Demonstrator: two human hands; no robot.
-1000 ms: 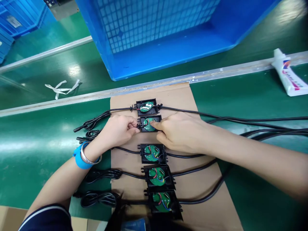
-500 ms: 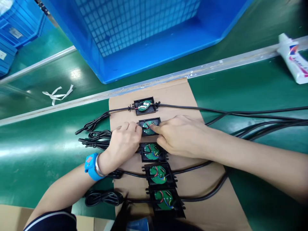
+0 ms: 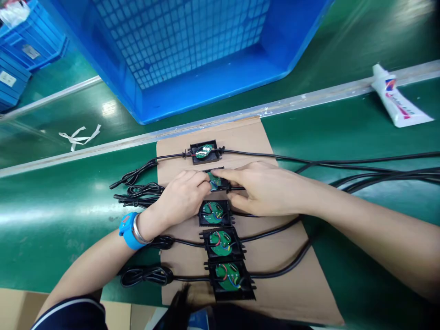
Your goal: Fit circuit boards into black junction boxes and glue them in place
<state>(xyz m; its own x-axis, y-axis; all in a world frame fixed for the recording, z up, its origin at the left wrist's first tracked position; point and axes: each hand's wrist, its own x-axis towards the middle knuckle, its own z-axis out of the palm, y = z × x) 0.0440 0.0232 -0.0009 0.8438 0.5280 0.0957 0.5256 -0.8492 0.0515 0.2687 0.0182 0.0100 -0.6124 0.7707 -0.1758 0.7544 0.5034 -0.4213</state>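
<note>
"Where's the circuit-board housing (image 3: 224, 183)?"
"Second from the far end, on cardboard (image 3: 245, 133). Left hand (image 3: 184, 195) curled at one end, grip hidden; right hand (image 3: 275, 189) half open at the other, hold unclear."
"Risk?"
"Tugging the black cable (image 3: 237, 188) might strain the solder joints."
"Around?"
"Green workbench (image 3: 309, 123), blue crate (image 3: 206, 89) beyond, white tube (image 3: 398, 104) rightward."
</note>
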